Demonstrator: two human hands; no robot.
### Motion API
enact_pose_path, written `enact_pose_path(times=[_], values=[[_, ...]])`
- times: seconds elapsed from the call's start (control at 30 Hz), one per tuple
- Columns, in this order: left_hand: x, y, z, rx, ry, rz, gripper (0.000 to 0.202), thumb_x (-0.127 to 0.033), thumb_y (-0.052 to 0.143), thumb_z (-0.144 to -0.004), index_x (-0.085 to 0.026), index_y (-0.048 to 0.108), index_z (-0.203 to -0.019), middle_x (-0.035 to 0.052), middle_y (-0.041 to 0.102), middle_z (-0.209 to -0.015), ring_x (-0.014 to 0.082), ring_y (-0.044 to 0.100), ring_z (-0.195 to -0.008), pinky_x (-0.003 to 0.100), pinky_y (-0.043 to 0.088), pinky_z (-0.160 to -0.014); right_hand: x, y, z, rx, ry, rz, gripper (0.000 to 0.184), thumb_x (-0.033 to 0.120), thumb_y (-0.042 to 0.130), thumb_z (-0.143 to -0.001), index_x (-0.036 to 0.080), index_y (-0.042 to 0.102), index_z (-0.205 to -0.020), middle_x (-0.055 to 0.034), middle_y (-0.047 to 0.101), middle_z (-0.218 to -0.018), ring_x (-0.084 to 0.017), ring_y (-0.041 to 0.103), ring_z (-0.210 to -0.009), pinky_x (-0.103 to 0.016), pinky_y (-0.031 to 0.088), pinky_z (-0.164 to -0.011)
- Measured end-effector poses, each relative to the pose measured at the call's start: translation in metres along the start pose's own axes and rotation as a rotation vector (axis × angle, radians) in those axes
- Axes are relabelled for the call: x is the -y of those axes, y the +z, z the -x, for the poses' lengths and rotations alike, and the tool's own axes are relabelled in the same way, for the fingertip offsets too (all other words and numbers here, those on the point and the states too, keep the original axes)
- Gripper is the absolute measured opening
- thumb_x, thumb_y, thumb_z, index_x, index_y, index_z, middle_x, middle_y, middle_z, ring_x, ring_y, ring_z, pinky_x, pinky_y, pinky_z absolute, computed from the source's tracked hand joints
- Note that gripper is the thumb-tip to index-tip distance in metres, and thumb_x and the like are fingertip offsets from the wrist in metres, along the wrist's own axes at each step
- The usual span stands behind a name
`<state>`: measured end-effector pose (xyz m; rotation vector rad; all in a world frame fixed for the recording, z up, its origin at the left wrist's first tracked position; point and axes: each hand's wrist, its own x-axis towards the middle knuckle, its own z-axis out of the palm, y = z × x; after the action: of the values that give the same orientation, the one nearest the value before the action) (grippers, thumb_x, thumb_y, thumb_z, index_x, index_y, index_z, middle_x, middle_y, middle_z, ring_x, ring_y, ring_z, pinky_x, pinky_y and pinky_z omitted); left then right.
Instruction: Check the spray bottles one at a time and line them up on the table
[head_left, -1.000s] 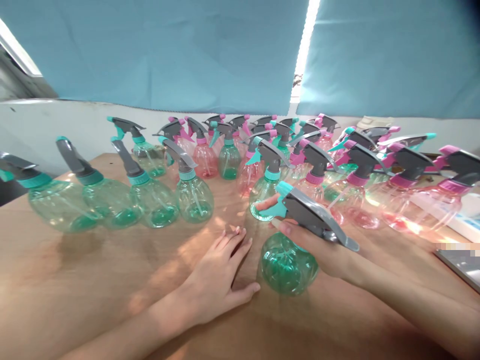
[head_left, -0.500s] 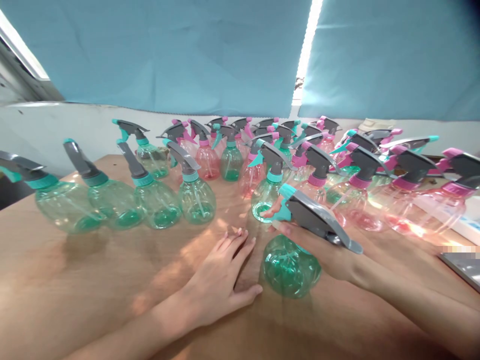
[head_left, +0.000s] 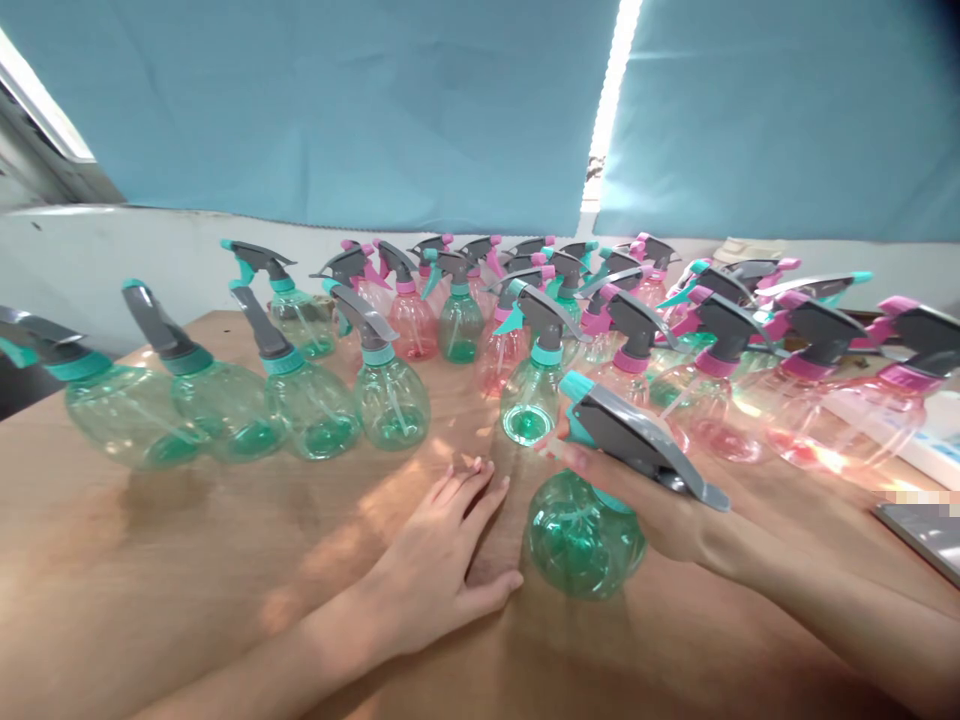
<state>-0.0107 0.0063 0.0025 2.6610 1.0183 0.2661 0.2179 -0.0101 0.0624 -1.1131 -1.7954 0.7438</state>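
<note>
Green spray bottle [head_left: 581, 540], round and see-through, sits just right of centre in the lower half of the frame, on a brown wooden counter [head_left: 150, 570]. Its grey trigger head [head_left: 645, 440] has a teal nozzle that points toward the upper left, and the lever trails to the right. The right hand [head_left: 660, 505] comes in from the lower right and is curled around the bottle's neck, under the trigger head, with one fingertip showing near the nozzle. The left hand [head_left: 435, 560] lies palm down on the counter just left of the bottle. Its fingers are stretched out close together and the thumb is spread toward the bottle's body. Whether the thumb touches the bottle cannot be told.

Behind the hands, many more spray bottles stand across the middle of the frame. A row of green bottles [head_left: 315, 410] runs along the left, and pink bottles [head_left: 750, 400] with pink and grey heads crowd the right. Green and pink ones are mixed at the centre back. A blue curtain [head_left: 337, 100] fills the top of the frame, split by a bright strip of daylight [head_left: 609, 100] right of centre.
</note>
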Motion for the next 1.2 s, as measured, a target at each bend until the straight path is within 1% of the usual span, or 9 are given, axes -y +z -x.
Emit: enact_pose_path(times=[0.13,0.23,0.33,0.43,0.5,0.67,0.83,0.97,1.2], values=[[0.0008,0.0005,0.0005,-0.018,0.012,0.011,0.072,-0.049,0.061,-0.088,-0.015,0.039,-0.147,0.0191,0.036,-0.153,0.0391,0.029,-0.142,0.057,0.031,-0.111,-0.001,-0.0001,-0.0003,0.013,0.046,-0.054,0.022,0.044,0.053,-0.093,0.027,0.055,-0.08,0.0007,0.056,-0.069,-0.019,0.061,-0.071,-0.03,0.048,-0.056],[0.0023,0.0019,0.0003,-0.03,0.025,0.013,0.071,-0.05,0.061,-0.089,-0.017,0.038,-0.148,0.0184,0.035,-0.154,0.0385,0.029,-0.142,0.057,0.03,-0.111,0.0013,0.0019,-0.0018,0.006,0.027,-0.129,0.009,0.034,0.057,-0.091,0.027,0.059,-0.097,-0.0009,0.066,-0.089,-0.019,0.065,-0.083,-0.032,0.053,-0.07],[0.0023,0.0017,-0.0006,-0.024,0.027,0.007,0.072,-0.051,0.061,-0.088,-0.016,0.04,-0.147,0.0195,0.035,-0.153,0.0383,0.029,-0.142,0.057,0.031,-0.111,0.0038,0.005,-0.0025,-0.028,0.042,-0.173,0.008,0.031,0.058,-0.089,0.027,0.059,-0.096,-0.0014,0.068,-0.094,-0.017,0.065,-0.079,-0.035,0.054,-0.08],[0.001,-0.0001,-0.0015,0.002,0.019,-0.016,0.071,-0.051,0.061,-0.089,-0.011,0.043,-0.144,0.0219,0.034,-0.153,0.0393,0.028,-0.142,0.058,0.031,-0.111,0.0056,0.0068,-0.0024,-0.041,0.102,-0.178,0.006,0.033,0.056,-0.09,0.027,0.058,-0.089,0.0005,0.065,-0.078,-0.016,0.059,-0.062,-0.038,0.054,-0.078],[0.0005,-0.001,-0.002,0.006,0.018,-0.024,0.067,-0.05,0.061,-0.089,-0.012,0.046,-0.142,0.0215,0.035,-0.153,0.0396,0.029,-0.142,0.058,0.032,-0.11,0.0065,0.0064,-0.0023,-0.034,0.103,-0.184,0.005,0.031,0.056,-0.09,0.028,0.058,-0.092,0.0004,0.064,-0.077,-0.015,0.057,-0.06,-0.037,0.054,-0.074],[0.0019,0.0005,-0.002,-0.004,0.028,-0.019,0.064,-0.05,0.061,-0.089,-0.015,0.048,-0.141,0.0198,0.036,-0.153,0.0397,0.03,-0.141,0.059,0.032,-0.11,0.0072,0.004,-0.0019,-0.032,0.062,-0.174,0.011,0.029,0.056,-0.089,0.028,0.058,-0.1,-0.001,0.066,-0.088,-0.016,0.059,-0.067,-0.033,0.052,-0.066],[0.0024,0.0012,-0.0016,-0.02,0.034,-0.008,0.064,-0.05,0.061,-0.089,-0.014,0.048,-0.141,0.0201,0.036,-0.152,0.0414,0.03,-0.14,0.061,0.032,-0.109,0.0058,0.0047,-0.0011,-0.049,0.035,-0.189,0.013,0.028,0.058,-0.089,0.028,0.057,-0.102,-0.0021,0.067,-0.098,-0.018,0.064,-0.084,-0.034,0.052,-0.075],[0.0017,-0.0001,-0.0018,-0.012,0.029,-0.002,0.065,-0.048,0.062,-0.088,-0.014,0.048,-0.141,0.0199,0.036,-0.153,0.0413,0.03,-0.141,0.061,0.031,-0.11,0.0037,0.0053,-0.0017,-0.053,0.045,-0.166,0.014,0.029,0.058,-0.089,0.028,0.058,-0.103,-0.0016,0.066,-0.095,-0.016,0.061,-0.075,-0.033,0.051,-0.073],[0.0002,-0.0013,-0.0034,0.017,0.023,-0.045,0.067,-0.05,0.061,-0.088,-0.011,0.048,-0.141,0.0221,0.036,-0.152,0.0414,0.03,-0.141,0.06,0.033,-0.109,0.0027,0.0055,-0.0022,-0.042,0.033,-0.204,0.015,0.028,0.058,-0.09,0.028,0.057,-0.104,-0.0014,0.067,-0.1,-0.017,0.064,-0.089,-0.031,0.051,-0.078]])
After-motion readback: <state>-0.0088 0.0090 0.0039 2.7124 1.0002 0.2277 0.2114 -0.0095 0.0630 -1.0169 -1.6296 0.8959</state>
